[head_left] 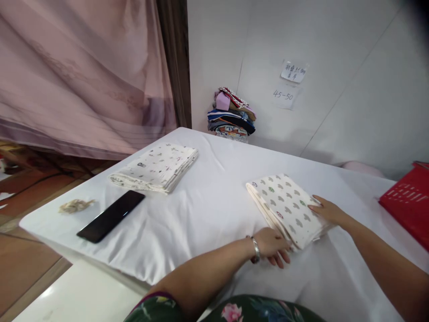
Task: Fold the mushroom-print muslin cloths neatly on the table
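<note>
A folded cream cloth (284,203) printed with grey cloud shapes and a few green and red marks lies on a white-covered table (214,210). My left hand (273,245), with a silver bracelet at the wrist, is at the near left corner of this cloth, its fingers apart and loosely bent. On the cloth's right edge rests my right hand (327,211), fingers spread on the top layer; its underside is hidden. A second folded white cloth (157,165) with small scattered prints lies farther left, away from both hands.
A black phone (112,216) and a small beige tangled bundle (76,205) lie at the table's left. A red box (407,201) stands at the right edge. Behind the table, folded fabrics (231,115) are stacked against the wall. A pink curtain (83,76) hangs at left.
</note>
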A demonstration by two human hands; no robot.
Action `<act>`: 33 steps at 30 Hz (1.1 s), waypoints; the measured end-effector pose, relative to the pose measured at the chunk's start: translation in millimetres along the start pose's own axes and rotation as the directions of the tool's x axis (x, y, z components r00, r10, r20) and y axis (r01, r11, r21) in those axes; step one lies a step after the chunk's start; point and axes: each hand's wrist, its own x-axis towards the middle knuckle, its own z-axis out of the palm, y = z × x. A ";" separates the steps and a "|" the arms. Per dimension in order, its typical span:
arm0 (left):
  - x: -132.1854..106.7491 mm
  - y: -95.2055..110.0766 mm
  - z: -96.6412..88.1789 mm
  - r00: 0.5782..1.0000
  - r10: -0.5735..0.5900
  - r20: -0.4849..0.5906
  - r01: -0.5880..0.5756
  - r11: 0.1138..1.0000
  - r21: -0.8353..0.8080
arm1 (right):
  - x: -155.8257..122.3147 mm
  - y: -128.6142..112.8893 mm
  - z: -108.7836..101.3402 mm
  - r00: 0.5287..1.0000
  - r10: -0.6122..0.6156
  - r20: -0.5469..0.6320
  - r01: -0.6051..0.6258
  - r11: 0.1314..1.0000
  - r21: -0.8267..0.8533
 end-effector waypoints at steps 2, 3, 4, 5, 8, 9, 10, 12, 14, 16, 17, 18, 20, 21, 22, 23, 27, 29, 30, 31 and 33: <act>-7.0 7.9 -21.9 0.982 0.068 -0.175 -0.041 0.987 0.156 | -3.5 -10.9 -4.0 0.999 0.014 0.051 -0.013 1.000 -0.023; -10.3 12.8 -36.7 0.949 0.116 -0.292 -0.038 0.965 0.261 | -7.6 -19.4 -6.7 0.999 -0.002 0.040 0.003 0.999 -0.040; -12.7 17.8 -52.4 0.893 0.174 -0.416 -0.005 0.927 0.376 | -13.4 -29.7 -9.2 0.999 -0.037 0.002 0.037 0.998 -0.050; -14.0 22.6 -67.8 0.814 0.238 -0.530 0.049 0.880 0.472 | -20.5 -41.6 -11.1 0.997 -0.073 -0.031 0.072 0.997 -0.041; -9.0 33.3 -104.3 0.596 0.399 -0.697 0.196 0.769 0.609 | -46.8 -82.4 -10.7 0.987 -0.157 -0.043 0.161 0.983 0.089; -4.4 35.2 -112.1 0.558 0.438 -0.705 0.222 0.740 0.635 | -55.4 -95.9 -8.6 0.982 -0.188 -0.016 0.189 0.973 0.131; 1.2 36.3 -117.7 0.538 0.467 -0.701 0.238 0.714 0.658 | -62.9 -108.2 -5.6 0.973 -0.229 0.020 0.223 0.962 0.159; 14.0 36.9 -124.1 0.515 0.502 -0.695 0.261 0.680 0.685 | -72.8 -127.2 1.2 0.948 -0.311 0.072 0.294 0.938 0.184; 26.2 36.2 -126.7 0.504 0.511 -0.696 0.265 0.676 0.688 | -74.8 -136.7 8.0 0.924 -0.371 0.086 0.351 0.917 0.187; 35.5 35.0 -128.0 0.502 0.512 -0.697 0.255 0.683 0.685 | -70.7 -137.7 13.7 0.916 -0.397 0.063 0.382 0.908 0.173; 38.9 34.5 -128.6 0.501 0.517 -0.694 0.246 0.684 0.687 | -67.7 -136.0 16.1 0.916 -0.399 0.047 0.388 0.908 0.158; 41.4 34.0 -129.2 0.500 0.526 -0.688 0.234 0.683 0.692 | -64.7 -133.5 18.2 0.916 -0.400 0.038 0.391 0.910 0.139; 44.5 33.7 -130.5 0.498 0.544 -0.676 0.219 0.675 0.704 | -60.7 -128.2 21.7 0.917 -0.398 0.044 0.392 0.915 0.097; 45.4 33.9 -131.2 0.496 0.550 -0.672 0.213 0.673 0.708 | -59.9 -126.5 22.7 0.916 -0.398 0.059 0.393 0.916 0.076; 46.0 34.4 -131.8 0.496 0.553 -0.669 0.209 0.672 0.710 | -59.7 -125.7 23.2 0.915 -0.397 0.077 0.393 0.918 0.058; 46.5 35.0 -132.3 0.498 0.552 -0.669 0.209 0.672 0.710 | -59.7 -126.3 22.9 0.915 -0.392 0.092 0.390 0.920 0.046; 47.2 38.3 -132.7 0.512 0.550 -0.659 0.214 0.662 0.719 | -51.5 -140.8 15.9 0.925 -0.372 0.078 0.369 0.928 0.050; 46.3 39.4 -132.2 0.517 0.562 -0.645 0.213 0.646 0.733 | -37.0 -148.9 13.2 0.922 -0.385 0.049 0.383 0.923 0.045; 45.6 39.6 -132.1 0.519 0.567 -0.639 0.215 0.637 0.740 | -27.5 -150.8 13.6 0.919 -0.393 0.039 0.392 0.920 0.027; 44.7 39.5 -132.2 0.519 0.570 -0.637 0.219 0.632 0.744 | -17.1 -150.6 15.4 0.920 -0.390 0.033 0.390 0.921 -0.001; 42.5 38.3 -133.0 0.516 0.570 -0.639 0.226 0.629 0.744 | 3.1 -144.2 23.0 0.933 -0.356 0.046 0.358 0.931 -0.064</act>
